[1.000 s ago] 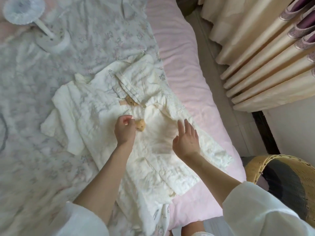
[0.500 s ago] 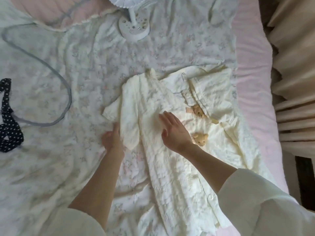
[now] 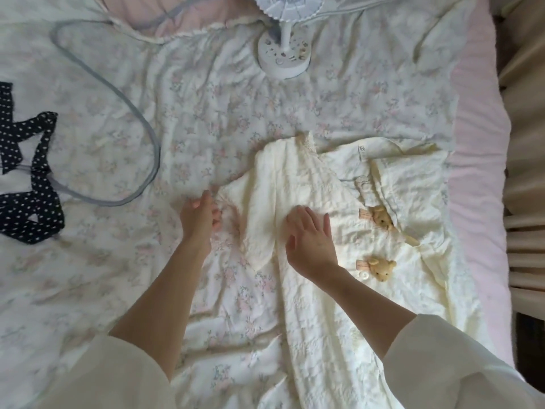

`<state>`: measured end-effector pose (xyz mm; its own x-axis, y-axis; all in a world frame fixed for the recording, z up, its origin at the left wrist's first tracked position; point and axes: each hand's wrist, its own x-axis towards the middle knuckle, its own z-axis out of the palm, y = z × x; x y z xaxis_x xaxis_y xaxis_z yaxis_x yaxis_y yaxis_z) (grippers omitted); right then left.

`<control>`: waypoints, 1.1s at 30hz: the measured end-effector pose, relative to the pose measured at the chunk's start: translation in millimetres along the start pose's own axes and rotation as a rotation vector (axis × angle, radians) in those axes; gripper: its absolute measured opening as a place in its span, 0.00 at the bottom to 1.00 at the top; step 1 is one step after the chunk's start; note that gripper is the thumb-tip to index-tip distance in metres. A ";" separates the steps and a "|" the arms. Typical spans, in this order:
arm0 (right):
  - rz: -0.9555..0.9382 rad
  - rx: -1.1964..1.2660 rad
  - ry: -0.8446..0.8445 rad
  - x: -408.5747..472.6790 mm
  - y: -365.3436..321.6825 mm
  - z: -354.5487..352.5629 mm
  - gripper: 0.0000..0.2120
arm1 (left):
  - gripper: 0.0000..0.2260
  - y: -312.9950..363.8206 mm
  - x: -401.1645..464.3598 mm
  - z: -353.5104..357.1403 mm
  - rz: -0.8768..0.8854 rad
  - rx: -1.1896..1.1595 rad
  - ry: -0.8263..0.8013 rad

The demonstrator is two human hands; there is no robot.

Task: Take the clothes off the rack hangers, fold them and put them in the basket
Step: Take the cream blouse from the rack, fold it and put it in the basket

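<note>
A cream quilted garment (image 3: 339, 290) with two small teddy bear trims (image 3: 380, 268) lies spread on the floral bedspread (image 3: 206, 119), right of centre. My left hand (image 3: 200, 216) is at the edge of the garment's left sleeve, fingers curled on the hem. My right hand (image 3: 309, 240) lies flat with straight fingers on the left half of the garment, just left of the bears. The basket is out of view.
A small white fan (image 3: 283, 59) stands on the bed at the top centre. A grey loop (image 3: 147, 125) and a navy polka-dot garment (image 3: 32, 208) lie at the left. The pink mattress edge (image 3: 477, 172) and beige curtains (image 3: 525, 143) run along the right.
The view has swung left, off the basket. My left hand moved from the bear trim to the left sleeve edge. My right hand moved onto the garment's left half.
</note>
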<state>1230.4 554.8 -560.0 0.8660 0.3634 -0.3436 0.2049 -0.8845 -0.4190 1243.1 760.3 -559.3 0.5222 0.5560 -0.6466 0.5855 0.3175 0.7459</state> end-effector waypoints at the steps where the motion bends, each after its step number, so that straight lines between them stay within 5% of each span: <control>1: -0.040 0.023 0.028 0.4 -2.8 1.8 0.24 | 0.10 -0.6 2.1 -0.4 -0.029 0.095 -0.048; 4: -0.168 0.074 0.051 -3.0 -5.9 8.7 0.25 | 0.09 -1.5 0.6 11.2 0.020 0.219 -0.117; 8: -0.237 0.033 -0.058 -8.3 -6.8 12.3 0.26 | 0.07 7.6 7.7 10.6 0.075 -0.002 0.058; 13: -0.199 -0.066 -0.221 -3.7 -16.7 9.9 0.25 | 0.10 8.6 29.7 -15.8 0.125 0.066 0.260; 18: -0.184 -0.124 -0.239 -3.9 -29.1 15.7 0.28 | 0.12 0.7 15.0 -17.7 -0.159 -0.093 -0.101; 23: -0.160 -0.155 -0.276 -4.5 -33.4 21.9 0.41 | 0.04 13.4 1.8 -24.6 -0.039 0.114 -0.207; 28: -0.076 -0.174 -0.092 -4.7 -54.1 20.7 0.45 | 0.03 37.6 -7.4 -17.6 -0.040 -0.184 -0.217; 33: -0.057 0.006 0.373 10.3 -66.2 14.2 0.14 | 0.04 61.5 -10.2 -16.1 -0.215 -0.371 -0.250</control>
<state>1219.3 621.2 -547.7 0.9601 0.2795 0.0099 0.2560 -0.8638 -0.4339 1263.8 786.5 -504.2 0.5731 0.2616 -0.7766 0.4599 0.6817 0.5690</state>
